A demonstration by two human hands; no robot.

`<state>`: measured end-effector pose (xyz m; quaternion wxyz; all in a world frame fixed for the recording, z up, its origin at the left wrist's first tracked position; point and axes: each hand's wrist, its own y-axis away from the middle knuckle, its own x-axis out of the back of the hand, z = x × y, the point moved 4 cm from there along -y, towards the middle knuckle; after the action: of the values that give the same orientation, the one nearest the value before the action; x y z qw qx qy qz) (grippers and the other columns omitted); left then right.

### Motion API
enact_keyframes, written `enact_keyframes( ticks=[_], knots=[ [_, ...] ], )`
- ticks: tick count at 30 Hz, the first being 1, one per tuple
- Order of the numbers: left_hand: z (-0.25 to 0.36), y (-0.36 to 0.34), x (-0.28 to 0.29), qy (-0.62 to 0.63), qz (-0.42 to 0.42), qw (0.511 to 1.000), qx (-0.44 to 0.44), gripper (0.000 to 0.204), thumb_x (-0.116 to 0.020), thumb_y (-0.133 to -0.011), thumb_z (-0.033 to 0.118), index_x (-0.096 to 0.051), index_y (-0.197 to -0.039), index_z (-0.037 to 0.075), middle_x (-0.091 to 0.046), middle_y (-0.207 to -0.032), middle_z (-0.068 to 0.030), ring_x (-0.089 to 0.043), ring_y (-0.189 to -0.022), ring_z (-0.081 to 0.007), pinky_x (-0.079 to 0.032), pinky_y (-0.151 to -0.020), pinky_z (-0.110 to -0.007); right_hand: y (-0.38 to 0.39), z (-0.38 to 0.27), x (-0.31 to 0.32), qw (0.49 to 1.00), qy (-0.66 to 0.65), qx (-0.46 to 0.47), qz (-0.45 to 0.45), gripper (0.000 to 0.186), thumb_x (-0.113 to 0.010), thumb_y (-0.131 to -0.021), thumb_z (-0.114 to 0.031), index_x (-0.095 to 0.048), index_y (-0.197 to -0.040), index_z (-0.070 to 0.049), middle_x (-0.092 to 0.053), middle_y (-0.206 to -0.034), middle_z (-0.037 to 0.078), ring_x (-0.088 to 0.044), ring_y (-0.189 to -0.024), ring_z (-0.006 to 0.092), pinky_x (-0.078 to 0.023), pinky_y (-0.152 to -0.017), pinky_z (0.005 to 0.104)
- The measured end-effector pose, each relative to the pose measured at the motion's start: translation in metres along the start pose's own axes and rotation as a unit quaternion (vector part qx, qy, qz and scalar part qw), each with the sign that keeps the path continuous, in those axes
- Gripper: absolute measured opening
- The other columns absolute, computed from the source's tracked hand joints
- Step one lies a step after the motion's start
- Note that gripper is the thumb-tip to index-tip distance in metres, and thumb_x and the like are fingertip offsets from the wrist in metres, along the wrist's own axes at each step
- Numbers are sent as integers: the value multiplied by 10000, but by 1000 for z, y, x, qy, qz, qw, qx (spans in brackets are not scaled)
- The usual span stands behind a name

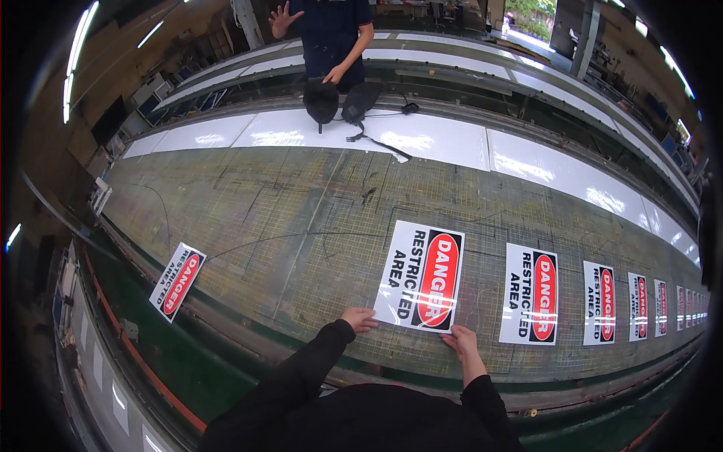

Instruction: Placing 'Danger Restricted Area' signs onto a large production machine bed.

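My left hand (360,319) grips the lower left corner of a white printed sign (410,271) with a red oval on a black panel and black lettering, lying on or just above the grid-marked work table (279,196). My right hand (463,343) holds the same sign at its lower right corner, fingers closed on the edge. To the right, several similar signs (529,294) lie in a row receding along the table. Another sign (177,282) lies tilted at the table's left front.
Across the table a person (335,38) in dark clothing stands, one hand raised, the other by black padded items (360,105) with straps and cables. White panels (542,169) line the table's far side. Parallel long tables stand beyond; rails (143,339) run along the near left edge.
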<state>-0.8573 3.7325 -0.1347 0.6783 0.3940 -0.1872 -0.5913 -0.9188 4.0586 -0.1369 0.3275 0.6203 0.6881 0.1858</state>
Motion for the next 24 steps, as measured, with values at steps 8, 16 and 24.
enact_keyframes(
  ticks=[8, 16, 24],
  knots=[
    [-6, -2, -1, -16, 9, 1000, 5, 300, -555, -841, 227, -510, -1082, 56, -598, -977, -39, -613, -856, -157, -463, -661, -243, 4, 0, -1, 999, 10, 35, 9, 184, -455, -878, -108, -514, -968, 42, -611, -839, 139, -635, -708, 219, -511, -570, 244],
    [-5, -5, 1, -9, 20, 1000, -2, 246, -553, -841, 219, -531, -1030, 63, -610, -939, -43, -618, -808, -138, -468, -627, -227, 17, -24, -15, 997, 18, 69, 2, 169, -471, -861, -102, -530, -942, 35, -616, -801, 123, -635, -695, 201, -499, -576, 231],
    [-3, -3, -1, -8, 20, 1000, -9, 224, -556, -840, 227, -551, -996, 66, -628, -887, -42, -611, -748, -115, -470, -608, -212, 15, -27, -12, 998, 28, 58, -1, 159, -475, -856, -88, -525, -941, 37, -616, -790, 133, -637, -695, 207, -503, -577, 239]
  ],
)
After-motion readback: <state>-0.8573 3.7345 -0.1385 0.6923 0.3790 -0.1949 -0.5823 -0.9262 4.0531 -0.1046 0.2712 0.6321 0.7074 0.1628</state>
